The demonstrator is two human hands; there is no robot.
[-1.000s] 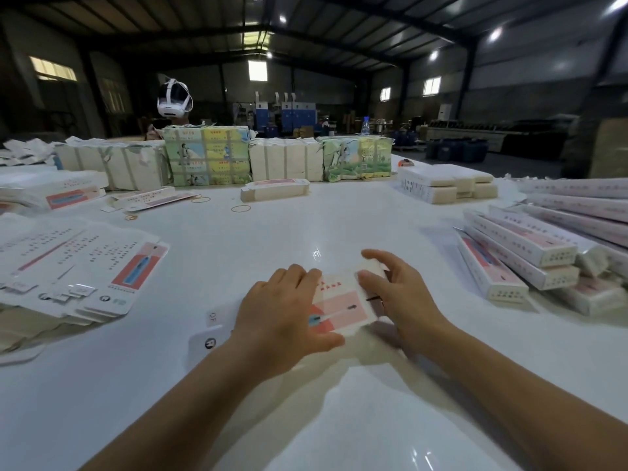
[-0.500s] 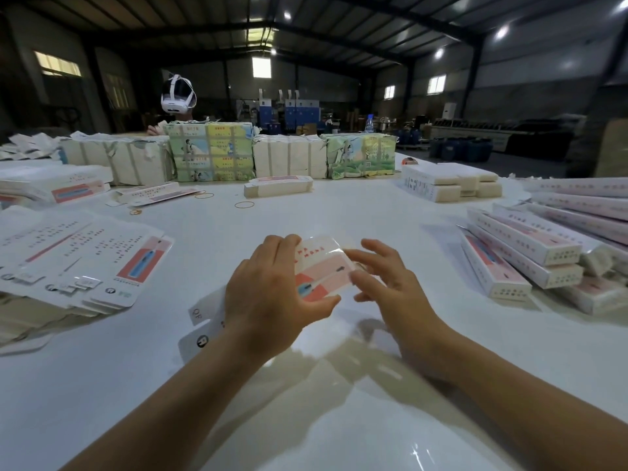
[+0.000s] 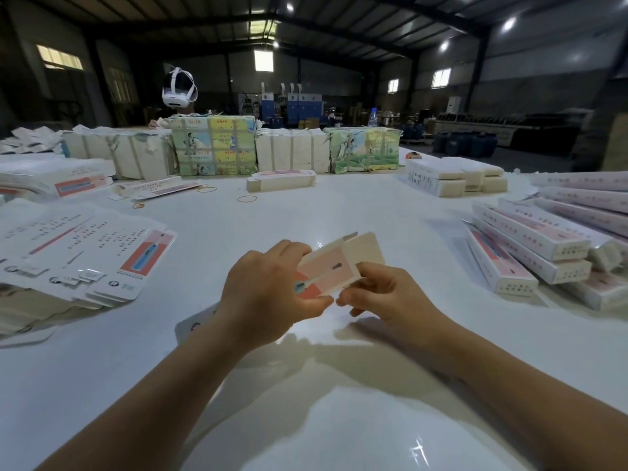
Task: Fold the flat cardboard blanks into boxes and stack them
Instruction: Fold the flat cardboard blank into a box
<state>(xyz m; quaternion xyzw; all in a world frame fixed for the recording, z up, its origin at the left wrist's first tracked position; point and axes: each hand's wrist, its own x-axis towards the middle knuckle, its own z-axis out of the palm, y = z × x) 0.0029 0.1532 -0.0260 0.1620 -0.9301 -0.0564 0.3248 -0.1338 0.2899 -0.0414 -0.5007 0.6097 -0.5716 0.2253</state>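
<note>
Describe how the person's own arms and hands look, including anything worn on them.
Both forearms are bare as far as the frame shows, with no sleeves in view. The left hand and right hand wear no gloves. No rings, watch or bands are visible.

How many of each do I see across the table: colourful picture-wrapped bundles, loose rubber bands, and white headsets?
Picture-wrapped bundles: 2
Rubber bands: 3
White headset: 1
Total: 6

Rubber bands point(image 3: 247, 198) lie on the white table point(image 3: 339, 212); wrapped bundles point(image 3: 213, 146) line its far edge.
</note>
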